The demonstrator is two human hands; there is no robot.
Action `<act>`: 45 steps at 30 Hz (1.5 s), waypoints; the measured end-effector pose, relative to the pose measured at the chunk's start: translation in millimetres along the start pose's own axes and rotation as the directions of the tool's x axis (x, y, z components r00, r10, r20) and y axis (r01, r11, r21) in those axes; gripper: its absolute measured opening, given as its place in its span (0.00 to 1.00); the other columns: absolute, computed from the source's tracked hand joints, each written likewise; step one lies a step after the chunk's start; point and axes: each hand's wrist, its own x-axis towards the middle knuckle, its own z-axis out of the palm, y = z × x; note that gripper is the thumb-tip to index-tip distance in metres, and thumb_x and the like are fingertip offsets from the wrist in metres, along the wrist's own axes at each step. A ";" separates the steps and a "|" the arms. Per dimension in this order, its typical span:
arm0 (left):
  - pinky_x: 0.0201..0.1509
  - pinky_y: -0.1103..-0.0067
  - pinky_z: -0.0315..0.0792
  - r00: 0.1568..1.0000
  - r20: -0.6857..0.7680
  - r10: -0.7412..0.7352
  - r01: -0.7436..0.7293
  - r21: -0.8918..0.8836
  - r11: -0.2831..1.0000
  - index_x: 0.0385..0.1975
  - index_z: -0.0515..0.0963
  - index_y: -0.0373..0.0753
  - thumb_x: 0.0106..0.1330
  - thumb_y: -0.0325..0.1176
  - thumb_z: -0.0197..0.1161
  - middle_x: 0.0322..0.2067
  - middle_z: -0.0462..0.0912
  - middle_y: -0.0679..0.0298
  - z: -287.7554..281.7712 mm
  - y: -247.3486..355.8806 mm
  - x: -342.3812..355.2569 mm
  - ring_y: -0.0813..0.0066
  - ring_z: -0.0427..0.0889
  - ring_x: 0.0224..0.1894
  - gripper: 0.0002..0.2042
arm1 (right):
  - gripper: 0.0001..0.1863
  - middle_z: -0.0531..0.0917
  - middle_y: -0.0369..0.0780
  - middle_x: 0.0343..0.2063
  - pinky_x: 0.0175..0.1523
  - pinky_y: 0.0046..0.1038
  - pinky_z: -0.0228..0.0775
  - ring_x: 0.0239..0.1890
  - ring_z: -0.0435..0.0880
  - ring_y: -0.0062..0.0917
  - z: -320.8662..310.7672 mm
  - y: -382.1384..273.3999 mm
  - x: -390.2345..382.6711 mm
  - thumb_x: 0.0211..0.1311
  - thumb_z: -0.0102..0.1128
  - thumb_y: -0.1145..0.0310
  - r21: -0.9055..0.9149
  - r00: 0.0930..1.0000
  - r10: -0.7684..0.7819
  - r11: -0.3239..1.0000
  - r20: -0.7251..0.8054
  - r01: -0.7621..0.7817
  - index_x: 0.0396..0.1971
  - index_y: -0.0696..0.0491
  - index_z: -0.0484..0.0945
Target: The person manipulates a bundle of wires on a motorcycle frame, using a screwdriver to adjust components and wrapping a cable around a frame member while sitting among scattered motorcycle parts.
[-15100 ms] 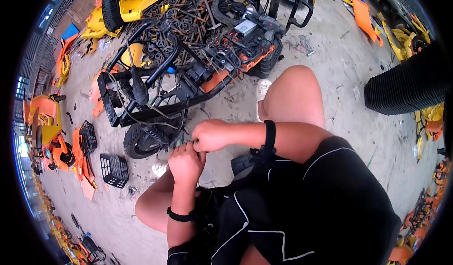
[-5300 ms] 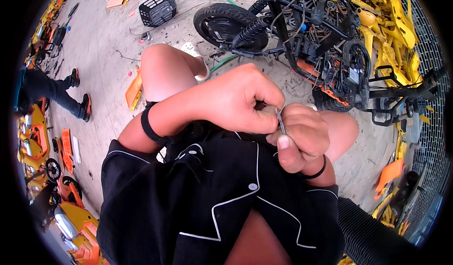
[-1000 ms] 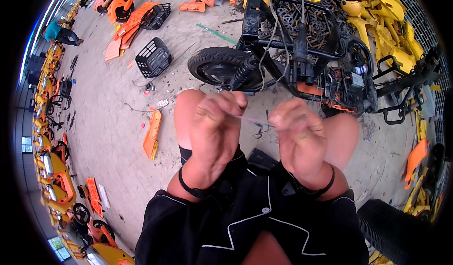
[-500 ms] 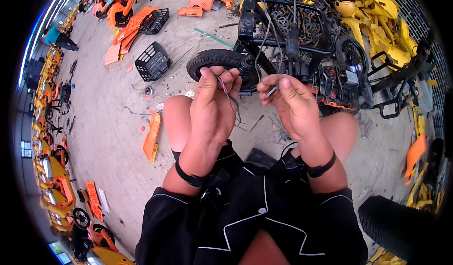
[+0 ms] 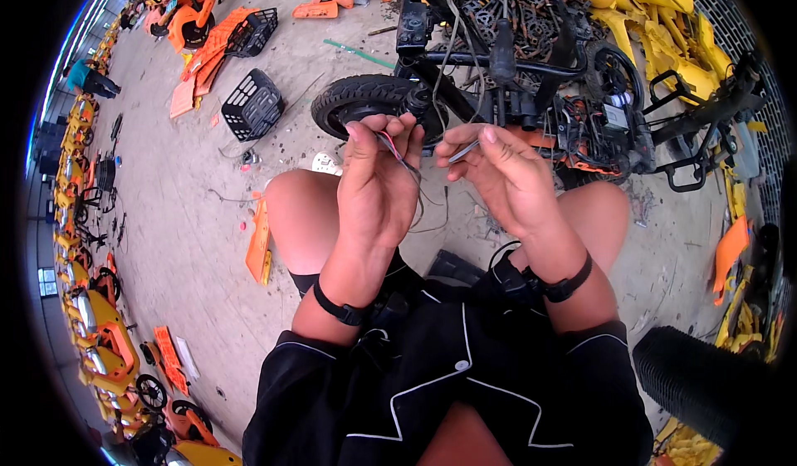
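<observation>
My left hand [image 5: 378, 188] is raised above my knees, its thumb and fingers closed on a small bundle of thin wires [image 5: 389, 145], red and grey among them. The loose lengths run down past the palm. Level with it and a little to its right, my right hand [image 5: 516, 180] pinches a slim grey blade-like piece [image 5: 463, 151] between thumb and fingers. Its tip points toward the wires, with a gap between. Most of this piece is hidden by the fingers. Just beyond both hands stands a stripped black scooter frame [image 5: 452, 63] with a black tyre [image 5: 353, 101].
A black basket [image 5: 252, 105] lies on the floor to the left, and an orange panel [image 5: 258, 242] beside my left knee. Yellow panels [image 5: 656, 26] are heaped at far right. Scooters [image 5: 104, 333] line the left side, where another person [image 5: 90, 78] bends at a distance.
My hands have come slightly closer together, the grey piece now nearer the wires. The whole view has shifted a little, moving the background toward the left and up.
</observation>
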 end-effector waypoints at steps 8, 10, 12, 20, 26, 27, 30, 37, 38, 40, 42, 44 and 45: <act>0.65 0.68 0.62 0.998 -0.017 -0.055 0.054 -0.065 0.996 0.38 0.76 0.45 0.70 0.48 0.52 0.39 0.77 0.68 -5.0 -1.7 6.2 0.70 0.73 0.52 0.14 | 0.14 0.80 0.38 0.24 0.42 0.25 0.70 0.32 0.78 0.23 0.6 4.3 6.2 0.62 0.61 0.67 -0.785 0.992 -0.087 0.620 -0.090 -0.017 0.46 0.55 0.78; 0.66 0.68 0.61 0.994 -0.058 -0.094 0.088 -0.106 0.990 0.38 0.77 0.44 0.69 0.48 0.53 0.39 0.77 0.68 -2.3 -2.0 6.9 0.70 0.72 0.51 0.14 | 0.16 0.80 0.39 0.29 0.44 0.29 0.70 0.35 0.79 0.29 -0.6 6.8 9.9 0.57 0.64 0.68 -0.888 0.963 -0.257 0.423 0.076 0.183 0.46 0.53 0.79; 0.66 0.68 0.61 0.988 -0.071 -0.135 0.123 -0.146 0.982 0.38 0.76 0.44 0.69 0.48 0.54 0.39 0.76 0.68 -4.4 -4.1 8.7 0.71 0.72 0.51 0.14 | 0.19 0.80 0.40 0.34 0.46 0.32 0.70 0.38 0.78 0.34 0.4 8.8 13.9 0.52 0.67 0.69 -0.910 0.895 -0.390 0.251 0.217 0.330 0.46 0.51 0.79; 0.59 0.72 0.66 0.969 -0.110 -0.222 0.202 -0.168 0.965 0.39 0.76 0.44 0.68 0.49 0.55 0.38 0.76 0.69 -8.4 -9.1 8.1 0.72 0.72 0.50 0.15 | 0.21 0.79 0.39 0.42 0.49 0.34 0.69 0.44 0.77 0.35 1.7 9.1 20.2 0.45 0.69 0.71 -0.795 0.736 -0.456 0.095 0.500 0.599 0.44 0.50 0.81; 0.57 0.74 0.66 0.964 -0.120 -0.236 0.215 -0.168 0.962 0.41 0.75 0.43 0.68 0.49 0.55 0.36 0.77 0.70 -8.3 -15.8 5.6 0.73 0.73 0.47 0.15 | 0.10 0.81 0.40 0.37 0.50 0.31 0.69 0.43 0.78 0.31 -7.1 25.3 23.1 0.54 0.65 0.74 -0.706 0.778 -0.527 0.403 0.341 0.583 0.38 0.54 0.82; 0.57 0.74 0.66 0.964 -0.131 -0.233 0.209 -0.173 0.962 0.41 0.75 0.43 0.68 0.48 0.55 0.36 0.77 0.70 -7.9 -16.7 5.2 0.74 0.73 0.47 0.15 | 0.09 0.81 0.39 0.38 0.50 0.30 0.69 0.43 0.78 0.29 -6.7 29.4 23.2 0.56 0.63 0.74 -0.650 0.806 -0.527 0.518 0.270 0.556 0.38 0.55 0.81; 0.56 0.74 0.65 0.970 -0.140 -0.197 0.176 -0.144 0.974 0.41 0.75 0.42 0.69 0.48 0.55 0.35 0.77 0.69 -8.2 -18.6 4.5 0.74 0.73 0.46 0.15 | 0.05 0.80 0.39 0.40 0.51 0.26 0.69 0.44 0.78 0.24 -2.4 36.5 20.9 0.63 0.59 0.74 -0.447 0.882 -0.460 0.771 0.101 0.453 0.37 0.58 0.79; 0.54 0.79 0.67 0.993 -0.107 -0.039 0.054 0.141 0.989 0.48 0.74 0.34 0.70 0.42 0.55 0.37 0.78 0.66 -7.9 -19.8 2.1 0.78 0.74 0.43 0.17 | 0.08 0.79 0.38 0.40 0.48 0.21 0.71 0.43 0.78 0.18 1.6 38.9 17.1 0.64 0.58 0.75 -0.351 0.956 -0.294 0.897 -0.020 0.269 0.40 0.60 0.77; 0.54 0.77 0.67 0.995 -0.097 -0.034 0.050 0.171 0.984 0.49 0.74 0.34 0.71 0.42 0.54 0.38 0.78 0.66 -10.4 -20.5 2.4 0.78 0.74 0.44 0.17 | 0.08 0.79 0.38 0.40 0.47 0.21 0.72 0.42 0.79 0.18 2.1 40.5 17.1 0.63 0.60 0.75 -0.355 0.953 -0.301 0.895 -0.029 0.272 0.41 0.60 0.77; 0.56 0.75 0.66 0.997 -0.076 -0.019 0.036 0.233 0.972 0.50 0.73 0.35 0.72 0.40 0.52 0.39 0.77 0.66 -15.1 -20.0 2.9 0.77 0.73 0.45 0.16 | 0.10 0.79 0.37 0.39 0.45 0.21 0.72 0.39 0.80 0.18 1.6 44.0 17.5 0.61 0.62 0.75 -0.478 0.942 -0.335 0.828 -0.002 0.293 0.41 0.59 0.78; 0.54 0.78 0.67 0.996 -0.093 -0.008 0.033 0.262 0.964 0.50 0.74 0.33 0.72 0.40 0.53 0.40 0.77 0.64 -13.0 -19.2 1.5 0.78 0.74 0.45 0.17 | 0.11 0.80 0.37 0.38 0.43 0.21 0.73 0.37 0.80 0.18 4.2 46.4 17.7 0.59 0.64 0.74 -0.544 0.936 -0.350 0.791 -0.028 0.280 0.41 0.59 0.78; 0.52 0.80 0.67 0.994 -0.106 0.009 0.023 0.293 0.956 0.50 0.75 0.32 0.72 0.40 0.53 0.42 0.77 0.63 -11.0 -20.0 0.8 0.79 0.74 0.45 0.17 | 0.12 0.80 0.37 0.37 0.41 0.21 0.73 0.36 0.81 0.18 8.7 49.0 17.8 0.57 0.66 0.74 -0.558 0.932 -0.347 0.797 -0.108 0.232 0.41 0.58 0.79; 0.52 0.80 0.67 0.994 -0.110 0.020 0.015 0.308 0.951 0.50 0.74 0.32 0.72 0.39 0.53 0.42 0.77 0.63 -9.7 -21.2 0.2 0.79 0.74 0.45 0.17 | 0.12 0.80 0.37 0.36 0.41 0.21 0.73 0.36 0.81 0.18 6.2 49.3 18.0 0.58 0.65 0.74 -0.581 0.935 -0.339 0.784 -0.108 0.217 0.41 0.58 0.79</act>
